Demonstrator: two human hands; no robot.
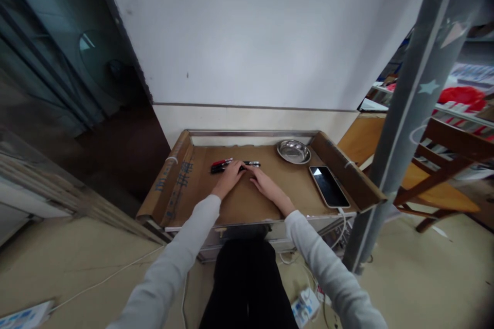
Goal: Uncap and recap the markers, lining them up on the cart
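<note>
Several pens lie together on the cardboard lining of the small table. My left hand is over the black pens, its fingers curled round a dark pen. From the other side my right hand meets it, fingertips closed at that pen's end and thumb a little lower. Most of this pen is hidden by the fingers. A red pen lies left of the hands, against the black ones. Just behind the fingertips shows a black-and-silver pen.
A round steel dish sits at the table's back right. In front of it lies a phone with a white cable. Folded cardboard sides edge the table. A grey post and wooden chair stand right.
</note>
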